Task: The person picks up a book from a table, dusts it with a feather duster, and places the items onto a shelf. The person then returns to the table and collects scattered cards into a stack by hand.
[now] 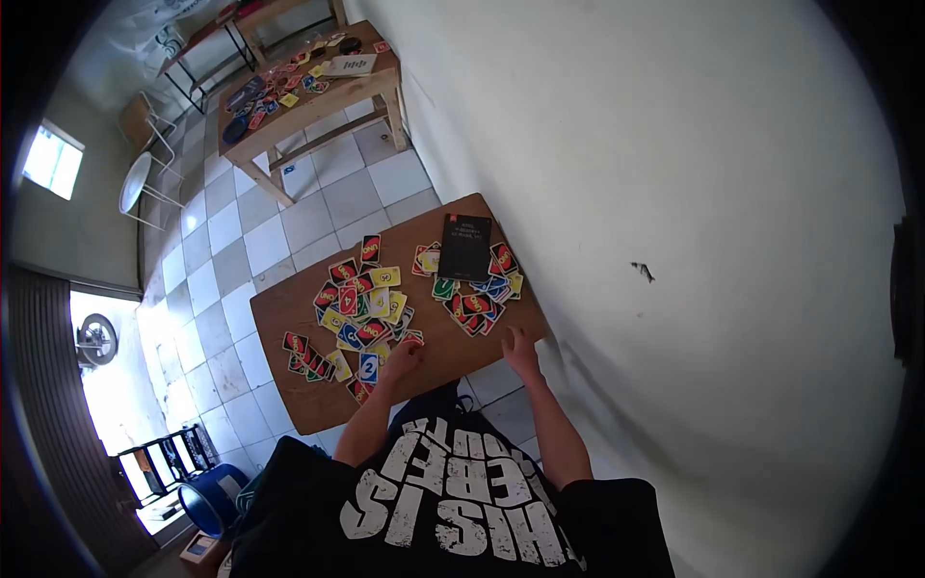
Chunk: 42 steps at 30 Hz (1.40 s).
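Observation:
On the brown wooden table [453, 361] lie loose UNO cards in heaps. My left hand [403, 359] is closed, its fingers curled at the near edge of the larger card heap [371, 303]. A red card [412, 337] shows right by those fingers; whether they grip it is hidden. At the table's near right edge rests my right hand [521, 353], fingers somewhat apart and holding nothing visible. Beyond it is a smaller card heap [474, 306], with a black book or box [465, 247] lying partly over some cards. More cards form a spread row [308, 358] at the left.
A pale wall [674, 193] runs close along the right. Farther off, another wooden table [289, 120] carries cards and a white booklet [352, 65]. Chairs [137, 181] stand at the left on the tiled floor [231, 231]. A blue drum [214, 498] is at the lower left.

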### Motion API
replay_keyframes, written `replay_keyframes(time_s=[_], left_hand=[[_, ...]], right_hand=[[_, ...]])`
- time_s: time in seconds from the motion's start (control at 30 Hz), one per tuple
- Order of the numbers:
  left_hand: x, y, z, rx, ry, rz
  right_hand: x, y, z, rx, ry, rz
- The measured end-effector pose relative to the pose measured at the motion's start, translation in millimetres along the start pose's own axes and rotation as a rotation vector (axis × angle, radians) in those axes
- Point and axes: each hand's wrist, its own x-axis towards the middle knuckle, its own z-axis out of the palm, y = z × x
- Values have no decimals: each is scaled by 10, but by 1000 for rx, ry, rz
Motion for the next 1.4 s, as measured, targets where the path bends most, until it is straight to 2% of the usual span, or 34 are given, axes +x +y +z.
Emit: replay_keyframes(time_s=[0.03, 0.13, 0.2, 0.23, 0.33, 0.43, 0.53, 0.7, 0.8, 0.9, 1.03, 1.13, 1.23, 1.33, 1.4], left_hand=[[217, 129, 78, 42, 5, -22], [514, 986, 86, 151, 207, 90], [836, 1391, 86, 95, 187, -146], [984, 1438, 105, 130, 253, -110], [1296, 1518, 164, 195, 405, -56], [1410, 1566, 161, 200, 450, -101], [1516, 1527, 210, 201, 451, -159], [1613, 1671, 237, 232, 483, -327], [1641, 1690, 193, 117, 457, -357], [1737, 1488, 202, 41, 424, -194], [1590, 1480, 184, -339, 569, -138], [1465, 1283, 259, -603, 598, -153], [1089, 1272, 308, -1113, 518, -130], [620, 1358, 417, -1344, 480, -29], [291, 1387, 545, -1308, 453, -60]], right_hand=[[199, -145, -57, 36, -135, 118], [736, -67, 209, 33, 20, -99], [1016, -304, 38, -127, -50, -72], [1110, -400, -15, -207, -89, -57], [1320, -342, 55, -404, 26, -244], [1328, -104, 277, -378, -164, -222], [1141, -236, 282, -367, -252, -151], [953, -325, 237, -425, -355, -265], [927, -216, 249, -435, -326, -352], [972, -222, 170, -481, -364, -396], [985, -306, 73, -485, -434, -453], [1038, -466, -56, -405, -450, -469], [1178, -142, 255, -7, -265, -390], [1269, -396, 174, 430, -301, -23], [1331, -659, 49, 1099, -631, 358]])
